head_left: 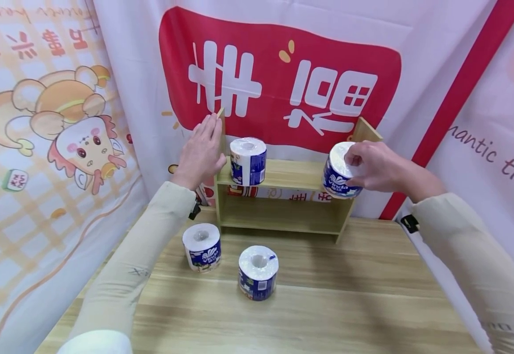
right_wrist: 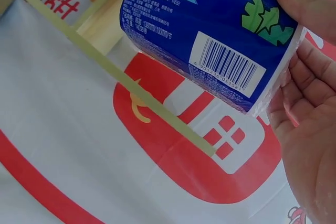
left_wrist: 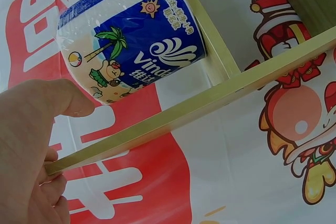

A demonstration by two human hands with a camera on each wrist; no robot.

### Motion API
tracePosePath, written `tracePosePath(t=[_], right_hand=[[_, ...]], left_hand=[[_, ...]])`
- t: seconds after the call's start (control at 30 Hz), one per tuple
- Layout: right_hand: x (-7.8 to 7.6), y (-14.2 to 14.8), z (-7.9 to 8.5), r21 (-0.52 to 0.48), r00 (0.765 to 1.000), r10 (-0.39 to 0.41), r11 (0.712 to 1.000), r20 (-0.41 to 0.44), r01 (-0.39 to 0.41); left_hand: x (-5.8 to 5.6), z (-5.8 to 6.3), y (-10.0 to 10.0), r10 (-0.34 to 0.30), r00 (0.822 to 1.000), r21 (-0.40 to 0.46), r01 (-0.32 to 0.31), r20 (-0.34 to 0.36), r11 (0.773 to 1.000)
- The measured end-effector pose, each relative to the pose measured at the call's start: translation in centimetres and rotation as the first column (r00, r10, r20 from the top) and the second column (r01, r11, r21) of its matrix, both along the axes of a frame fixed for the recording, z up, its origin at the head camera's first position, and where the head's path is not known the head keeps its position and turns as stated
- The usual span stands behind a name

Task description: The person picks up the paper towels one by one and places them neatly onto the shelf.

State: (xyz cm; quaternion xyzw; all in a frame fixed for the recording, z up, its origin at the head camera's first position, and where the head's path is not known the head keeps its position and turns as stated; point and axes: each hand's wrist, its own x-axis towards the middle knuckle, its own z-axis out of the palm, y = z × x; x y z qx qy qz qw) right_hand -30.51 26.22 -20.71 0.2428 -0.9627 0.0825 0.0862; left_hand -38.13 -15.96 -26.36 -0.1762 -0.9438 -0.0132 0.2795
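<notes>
My right hand [head_left: 378, 164] grips a wrapped toilet roll [head_left: 338, 186] at its upper rim, thumb on the printed side and fingers at the white top. This roll is at the right end of the wooden shelf's upper board [head_left: 294, 173]; its barcode side faces the right wrist view. My left hand [head_left: 200, 150] holds the top of the shelf's left side panel [left_wrist: 142, 129], with the thumb inside and the curled fingers on the other side. Just right of that panel, a second toilet roll [head_left: 248, 162] stands upright on the upper board.
Two more toilet rolls stand upright on the wooden table [head_left: 327, 305] before the shelf, one roll [head_left: 201, 248] at the left and another roll [head_left: 258, 273] nearer the middle. A lower shelf board [head_left: 279, 214] sits below. Printed cloth [head_left: 141, 59] hangs behind and at both sides.
</notes>
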Motion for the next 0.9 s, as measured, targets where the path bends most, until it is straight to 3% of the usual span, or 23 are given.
tracePosePath(t=[0.4,0.9], right_hand=[[-1.3,-0.7,0.5,-0.011,1.0,0.0,1.0,-0.03,0.0],[-3.5,-0.4,-0.8,-0.058,0.998,-0.023,0.998,-0.056,0.02]], left_hand=[[0.1,0.0,0.0,-0.002,1.0,-0.003,0.002,-0.013,1.0],[-0.4,-0.4,0.0,-0.005,1.0,-0.004,0.005,-0.03,1.0]])
